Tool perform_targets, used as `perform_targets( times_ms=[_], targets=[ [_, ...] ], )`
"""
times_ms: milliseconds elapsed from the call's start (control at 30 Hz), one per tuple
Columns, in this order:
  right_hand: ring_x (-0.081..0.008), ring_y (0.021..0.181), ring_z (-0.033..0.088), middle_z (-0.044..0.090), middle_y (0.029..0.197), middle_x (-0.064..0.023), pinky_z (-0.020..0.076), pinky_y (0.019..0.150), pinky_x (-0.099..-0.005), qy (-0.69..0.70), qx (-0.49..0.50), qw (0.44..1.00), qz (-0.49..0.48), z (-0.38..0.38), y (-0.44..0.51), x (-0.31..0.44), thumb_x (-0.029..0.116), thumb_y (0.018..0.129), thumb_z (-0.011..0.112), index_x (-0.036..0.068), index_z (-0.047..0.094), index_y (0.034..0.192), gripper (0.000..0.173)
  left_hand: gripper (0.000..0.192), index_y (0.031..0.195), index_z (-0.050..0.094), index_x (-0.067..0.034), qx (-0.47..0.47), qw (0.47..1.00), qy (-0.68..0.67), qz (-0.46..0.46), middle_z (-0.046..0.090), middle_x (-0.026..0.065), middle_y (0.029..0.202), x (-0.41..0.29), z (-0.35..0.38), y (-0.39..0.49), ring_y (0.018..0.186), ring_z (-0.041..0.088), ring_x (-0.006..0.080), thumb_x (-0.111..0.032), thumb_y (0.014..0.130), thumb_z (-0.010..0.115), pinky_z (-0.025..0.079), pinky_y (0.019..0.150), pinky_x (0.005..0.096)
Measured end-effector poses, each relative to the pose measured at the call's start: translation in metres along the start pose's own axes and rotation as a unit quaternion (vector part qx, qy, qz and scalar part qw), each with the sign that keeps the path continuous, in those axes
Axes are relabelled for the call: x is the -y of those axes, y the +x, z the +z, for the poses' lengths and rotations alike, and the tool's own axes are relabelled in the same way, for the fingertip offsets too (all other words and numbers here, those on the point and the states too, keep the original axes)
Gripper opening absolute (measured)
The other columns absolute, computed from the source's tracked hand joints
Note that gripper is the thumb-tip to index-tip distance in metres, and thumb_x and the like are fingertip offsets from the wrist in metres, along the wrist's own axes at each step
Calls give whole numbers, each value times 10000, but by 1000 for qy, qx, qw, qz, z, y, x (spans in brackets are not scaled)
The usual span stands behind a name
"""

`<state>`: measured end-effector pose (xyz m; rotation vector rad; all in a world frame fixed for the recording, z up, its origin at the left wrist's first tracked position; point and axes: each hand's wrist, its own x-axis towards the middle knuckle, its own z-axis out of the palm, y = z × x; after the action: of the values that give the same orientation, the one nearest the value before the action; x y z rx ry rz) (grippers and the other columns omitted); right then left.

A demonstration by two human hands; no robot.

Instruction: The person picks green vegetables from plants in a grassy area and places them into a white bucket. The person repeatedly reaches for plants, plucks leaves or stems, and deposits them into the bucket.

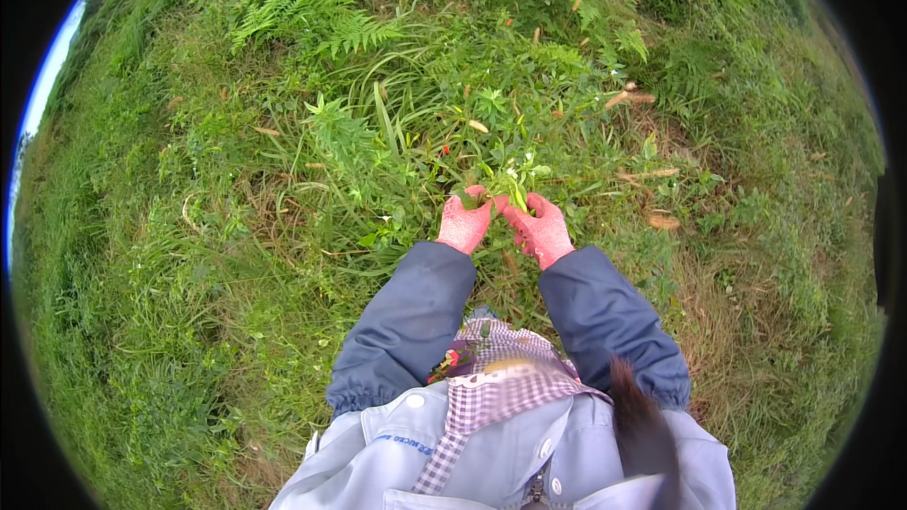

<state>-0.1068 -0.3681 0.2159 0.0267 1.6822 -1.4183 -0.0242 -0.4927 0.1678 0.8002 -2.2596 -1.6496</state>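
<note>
Both my hands wear pinkish-red gloves and meet in front of me, low over the weeds. My right hand (pixel 544 228) pinches several slender green pods (pixel 521 195), which look like chili peppers. A sprig with small white flowers (pixel 513 173) and pale green leaves stands just beyond those fingertips. Close beside it, my left hand (pixel 464 221) curls its thumb and fingers around a green leaf (pixel 469 201) of the same growth. The fingertips of the two hands nearly touch, and leaves partly hide what lies between them.
Dense grass and weeds surround me. Fern fronds (pixel 312 3) spread at the far left, and a leafy upright weed (pixel 340 131) rises nearer. Small red spots, perhaps ripe peppers (pixel 445 150), show among leaves. A checked apron (pixel 510 389) hangs at my front, with dark hair (pixel 641 418) beside it.
</note>
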Motion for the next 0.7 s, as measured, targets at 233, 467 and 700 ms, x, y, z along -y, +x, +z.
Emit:
perform_targets(
  times_ms=[233, 467, 700],
  targets=[
    [-85, 537, 415, 500, 762, 11, 305, 397, -198, 530, 223, 814, 86, 5, 10, -22, 258, 888, 555, 73, 529, 868, 188, 203, 896, 531, -103, 12, 822, -529, -211, 510, -13, 748, 0, 3, 1, 737, 494, 141, -280, 854, 621, 357, 706, 264],
    [-114, 535, 404, 495, 847, -36, 305, 399, -195, 481, 257, 838, 31, -15, -6, -22, 130, 825, 554, 100, 508, 955, 141, 308, 888, 486, -81, -73, 728, -634, -248, 437, -11, 668, 19, 9, 5, 608, 453, 134, -335, 831, 650, 428, 680, 312],
    [-68, 511, 429, 500, 668, 9, 318, 425, -221, -141, -50, 970, -194, 15, -11, -30, 135, 817, 628, 86, 538, 1047, 252, 325, 876, 477, -72, -85, 752, -613, -225, 467, 19, 652, 13, 20, 1, 692, 498, 172, -340, 826, 654, 432, 688, 320]
  ],
)
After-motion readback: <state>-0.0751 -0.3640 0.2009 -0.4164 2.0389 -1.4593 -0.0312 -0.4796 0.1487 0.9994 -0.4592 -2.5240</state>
